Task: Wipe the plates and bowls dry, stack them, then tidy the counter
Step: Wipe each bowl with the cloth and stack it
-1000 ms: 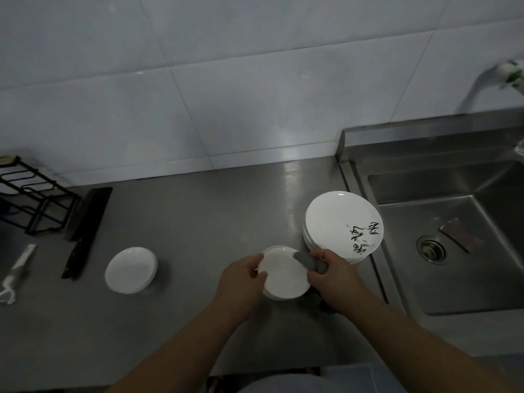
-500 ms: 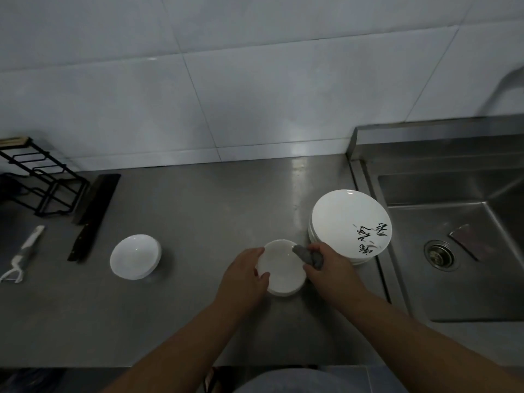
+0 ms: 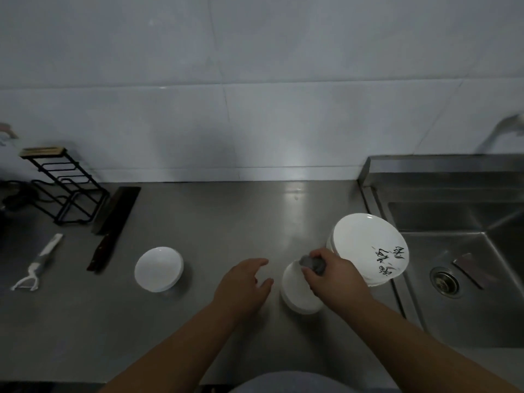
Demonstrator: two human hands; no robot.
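On the counter, I note right hand gripping grey cloth over the bowl; left hand open, apart at bowl's 9 o'clock; plate stack at 2 o'clock.

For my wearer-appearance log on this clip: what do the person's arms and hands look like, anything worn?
The left forearm and right forearm are bare to the frame edge; no sleeves show. The left hand and right hand wear no gloves; no ring, watch or band is visible in the dim light. A grey-blue garment shows at the bottom edge.
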